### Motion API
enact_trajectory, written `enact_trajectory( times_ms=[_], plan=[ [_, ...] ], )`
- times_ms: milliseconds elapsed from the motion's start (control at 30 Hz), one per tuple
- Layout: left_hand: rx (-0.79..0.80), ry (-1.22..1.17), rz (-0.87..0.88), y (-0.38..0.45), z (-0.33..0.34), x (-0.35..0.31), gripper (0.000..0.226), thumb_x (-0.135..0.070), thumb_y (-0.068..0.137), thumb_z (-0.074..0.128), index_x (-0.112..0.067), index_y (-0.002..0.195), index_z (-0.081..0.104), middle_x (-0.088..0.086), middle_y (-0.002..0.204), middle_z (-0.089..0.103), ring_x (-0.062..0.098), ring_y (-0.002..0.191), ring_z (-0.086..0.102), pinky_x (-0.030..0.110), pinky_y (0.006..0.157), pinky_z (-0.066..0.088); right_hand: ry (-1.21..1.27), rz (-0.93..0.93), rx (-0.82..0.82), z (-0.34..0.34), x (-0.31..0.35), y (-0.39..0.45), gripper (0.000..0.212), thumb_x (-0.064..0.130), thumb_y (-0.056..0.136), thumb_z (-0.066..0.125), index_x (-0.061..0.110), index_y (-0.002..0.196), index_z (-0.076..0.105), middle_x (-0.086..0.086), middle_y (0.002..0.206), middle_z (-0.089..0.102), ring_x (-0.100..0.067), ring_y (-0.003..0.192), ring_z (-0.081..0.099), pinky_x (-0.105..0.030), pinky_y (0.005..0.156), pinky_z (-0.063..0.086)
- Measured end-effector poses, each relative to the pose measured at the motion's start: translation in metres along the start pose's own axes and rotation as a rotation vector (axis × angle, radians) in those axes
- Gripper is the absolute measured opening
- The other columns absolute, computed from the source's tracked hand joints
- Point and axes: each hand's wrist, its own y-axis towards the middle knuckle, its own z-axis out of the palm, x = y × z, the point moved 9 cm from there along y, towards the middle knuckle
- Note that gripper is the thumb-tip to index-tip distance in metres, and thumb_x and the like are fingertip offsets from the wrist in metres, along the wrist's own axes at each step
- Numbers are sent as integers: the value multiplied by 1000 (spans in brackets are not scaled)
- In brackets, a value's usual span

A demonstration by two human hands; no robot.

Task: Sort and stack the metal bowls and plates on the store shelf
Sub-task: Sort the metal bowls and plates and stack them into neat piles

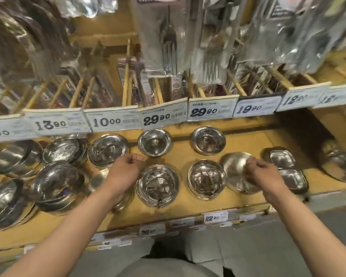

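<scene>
The right hand (263, 173) grasps a tilted metal bowl (235, 168) by its rim, fingers curled over the edge; the bowl shows its dull outer side and leans on the yellow shelf (252, 142) toward the front right. The left hand (126, 168) hovers above the shelf with fingers loosely curled and grasps nothing; it hangs between a wide shallow bowl (108, 149) behind it and a round bowl (157, 186) to its right. Just left of the tilted bowl, nearly touching it, sits another upright bowl (207, 180), and behind these two front bowls stand two more upright bowls, one at back centre (154, 142) and one at back right (208, 140), each apart from its neighbours. Beyond the right hand lie two squarish metal trays (288, 168), one behind the other and partly covered by that hand. Under the left forearm a further metal piece is partly hidden and blurred. Farther left are stacks of larger bowls (58, 182) and plates (6, 200), crowded close together and leaning. At the far right edge another shiny metal item (338, 160) shows, too blurred to tell what it is. Above the shelf runs a row of price tags (156, 118), and over them packaged cutlery (168, 37) hangs from wooden pegs. More price labels (213, 217) line the shelf's front lip.
</scene>
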Motion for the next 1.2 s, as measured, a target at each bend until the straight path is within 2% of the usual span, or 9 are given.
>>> enact_trajectory(
  times_ms=[167, 233, 333, 400, 600, 733, 867, 1000, 1200],
  plan=[
    [97, -6, 36, 21, 38, -13, 7, -17, 93, 64, -19, 95, 70, 6, 95, 73, 30, 93, 72, 49, 91, 58, -34, 114, -114, -32, -53, -4, 20, 18, 93, 61, 1, 93, 71, -22, 93, 70, -37, 87, 65, -55, 92, 54],
    [125, -18, 40, 28, 51, -14, 7, -20, 95, 64, -24, 92, 69, 3, 89, 73, 26, 81, 70, 46, 83, 62, -68, 144, -142, -37, -70, 0, 22, 20, 90, 63, 7, 106, 70, -16, 101, 69, -34, 94, 66, -53, 93, 55],
    [172, -20, 23, 27, 66, -8, 6, -19, 97, 62, -23, 95, 67, 5, 87, 68, 23, 79, 62, 45, 78, 60, -106, 239, -151, -35, -98, 11, 55, 23, 88, 68, 5, 137, 53, -19, 123, 65, -41, 115, 63, -55, 102, 50],
    [189, -15, 19, 23, 71, -4, 7, -18, 97, 62, -20, 102, 66, 10, 90, 65, 24, 81, 58, 47, 81, 58, -119, 253, -127, -28, -110, 20, 57, 26, 85, 71, 0, 133, 55, -23, 122, 67, -43, 114, 64, -55, 100, 51],
    [31, -26, -25, 4, 58, 1, 8, -17, 99, 60, -18, 101, 68, 8, 90, 73, 22, 76, 69, 40, 74, 61, -109, 251, -153, -25, -131, 49, 35, 19, 74, 74, -3, 101, 68, -20, 94, 70, -24, 82, 63, -50, 77, 57],
    [-94, -31, -77, -18, 51, 19, 7, -17, 97, 63, -16, 97, 69, 4, 88, 77, 20, 77, 75, 34, 68, 61, -92, 203, -70, -34, -133, 60, 28, 19, 64, 73, 7, 89, 71, -8, 75, 66, -27, 79, 63, -46, 72, 52],
    [-178, -73, -107, -43, 51, 35, 9, -10, 94, 62, -14, 93, 70, 3, 89, 76, 23, 78, 68, 44, 76, 59, -184, 150, -12, -49, -122, 58, 31, 21, 81, 71, 3, 107, 72, -19, 103, 73, -34, 98, 68, -49, 89, 54],
    [-252, -161, -148, -72, 45, 51, 10, -11, 96, 60, -14, 90, 68, 3, 84, 70, 23, 82, 66, 44, 88, 57, -379, 117, 32, -57, -99, 44, 36, 22, 89, 68, -14, 94, 66, -33, 101, 68, -48, 100, 65, -49, 82, 51],
    [-413, -240, -189, -117, -3, 85, 4, -11, 97, 59, -13, 97, 63, 6, 96, 66, 18, 86, 63, 24, 66, 55, -443, -226, 42, -29, -3, 1, 52, 28, 90, 68, -7, 126, 57, -31, 119, 64, -47, 111, 59, -50, 92, 47]
  ],
)
